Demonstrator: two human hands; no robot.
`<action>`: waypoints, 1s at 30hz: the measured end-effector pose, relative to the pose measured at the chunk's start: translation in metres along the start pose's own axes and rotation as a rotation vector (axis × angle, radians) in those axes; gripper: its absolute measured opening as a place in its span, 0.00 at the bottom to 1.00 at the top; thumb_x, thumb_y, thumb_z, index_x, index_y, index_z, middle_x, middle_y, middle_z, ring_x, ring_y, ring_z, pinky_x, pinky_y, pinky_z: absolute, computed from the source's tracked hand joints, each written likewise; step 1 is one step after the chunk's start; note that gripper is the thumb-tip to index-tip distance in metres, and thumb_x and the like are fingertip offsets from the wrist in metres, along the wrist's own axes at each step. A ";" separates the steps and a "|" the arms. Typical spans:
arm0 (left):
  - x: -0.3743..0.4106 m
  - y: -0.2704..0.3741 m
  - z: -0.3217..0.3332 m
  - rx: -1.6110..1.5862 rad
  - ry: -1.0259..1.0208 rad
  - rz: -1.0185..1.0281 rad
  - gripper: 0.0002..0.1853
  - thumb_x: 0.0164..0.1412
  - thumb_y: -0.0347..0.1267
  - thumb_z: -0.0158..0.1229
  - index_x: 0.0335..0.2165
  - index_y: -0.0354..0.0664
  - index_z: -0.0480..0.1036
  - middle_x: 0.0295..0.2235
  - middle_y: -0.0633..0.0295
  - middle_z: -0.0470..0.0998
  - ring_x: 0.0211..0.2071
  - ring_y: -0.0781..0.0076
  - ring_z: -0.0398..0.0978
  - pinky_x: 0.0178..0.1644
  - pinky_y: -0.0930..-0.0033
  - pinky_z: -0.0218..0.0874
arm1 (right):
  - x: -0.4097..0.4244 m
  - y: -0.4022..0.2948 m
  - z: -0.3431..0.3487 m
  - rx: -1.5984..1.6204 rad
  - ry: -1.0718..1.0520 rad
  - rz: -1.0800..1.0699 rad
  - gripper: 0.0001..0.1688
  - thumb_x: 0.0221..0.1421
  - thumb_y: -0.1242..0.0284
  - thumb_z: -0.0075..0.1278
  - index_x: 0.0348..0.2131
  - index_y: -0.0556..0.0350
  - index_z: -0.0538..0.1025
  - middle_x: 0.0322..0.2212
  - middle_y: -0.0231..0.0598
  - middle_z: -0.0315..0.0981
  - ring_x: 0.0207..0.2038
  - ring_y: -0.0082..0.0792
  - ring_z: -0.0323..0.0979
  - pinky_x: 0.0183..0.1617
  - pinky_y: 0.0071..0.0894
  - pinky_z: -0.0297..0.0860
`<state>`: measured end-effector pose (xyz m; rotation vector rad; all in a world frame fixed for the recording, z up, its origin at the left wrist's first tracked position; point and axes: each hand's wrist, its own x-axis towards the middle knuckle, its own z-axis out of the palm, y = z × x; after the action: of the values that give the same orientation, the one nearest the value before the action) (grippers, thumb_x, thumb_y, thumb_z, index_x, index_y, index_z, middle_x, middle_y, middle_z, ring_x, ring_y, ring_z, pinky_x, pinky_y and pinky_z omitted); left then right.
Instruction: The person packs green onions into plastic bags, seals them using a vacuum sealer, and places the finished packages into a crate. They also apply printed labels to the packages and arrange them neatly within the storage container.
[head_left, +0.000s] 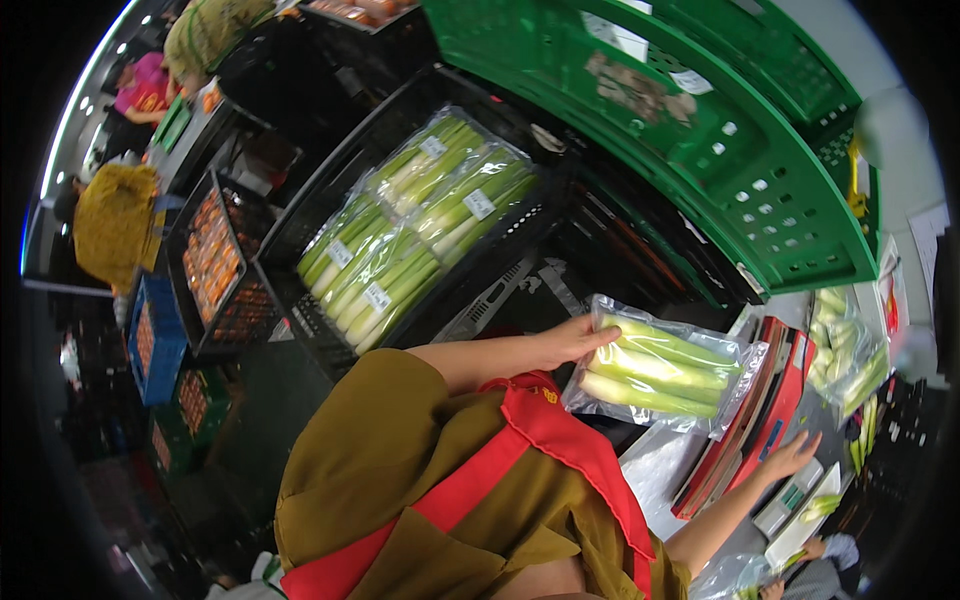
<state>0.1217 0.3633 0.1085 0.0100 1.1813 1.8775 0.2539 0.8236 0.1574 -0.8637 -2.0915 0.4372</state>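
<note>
My left hand grips one end of a clear plastic bag of trimmed leeks. The bag's far end reaches the edge of a red bag sealer; whether it touches cannot be told. Beyond the sealer's near side, my right hand is stretched out with nothing in it, fingers apart, above the metal worktop. A small scale is close to that hand. To the left, a black crate holds several flat, labelled bags of leeks.
Large green crates stand along the back. More bagged vegetables lie past the sealer. At left are a black crate of packed orange produce and a blue crate. Other people work at far left; another person's hands show at bottom right.
</note>
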 end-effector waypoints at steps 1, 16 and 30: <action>-0.009 0.004 -0.013 0.024 -0.003 0.055 0.18 0.63 0.41 0.48 0.47 0.44 0.66 0.39 0.65 0.73 0.38 0.79 0.72 0.37 0.74 0.67 | 0.002 -0.001 -0.002 0.038 0.007 0.034 0.29 0.59 0.63 0.44 0.53 0.64 0.64 0.52 0.51 0.62 0.54 0.41 0.61 0.58 0.34 0.55; -0.291 0.081 -0.226 -0.250 0.916 0.557 0.34 0.61 0.53 0.43 0.54 0.38 0.58 0.50 0.55 0.68 0.50 0.63 0.68 0.52 0.62 0.62 | -0.007 -0.090 0.001 0.250 0.013 0.112 0.25 0.59 0.66 0.46 0.52 0.61 0.67 0.49 0.45 0.67 0.50 0.34 0.66 0.54 0.29 0.61; -0.307 0.165 -0.377 0.013 0.755 0.323 0.29 0.59 0.49 0.51 0.49 0.36 0.65 0.45 0.58 0.73 0.45 0.67 0.71 0.52 0.64 0.61 | -0.007 -0.158 0.024 0.116 -0.175 -0.005 0.25 0.59 0.67 0.45 0.52 0.65 0.66 0.52 0.46 0.64 0.54 0.35 0.63 0.59 0.31 0.57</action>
<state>0.0333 -0.1406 0.1510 -0.5767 1.7732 2.2377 0.1709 0.7071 0.2280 -0.7755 -2.2018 0.6446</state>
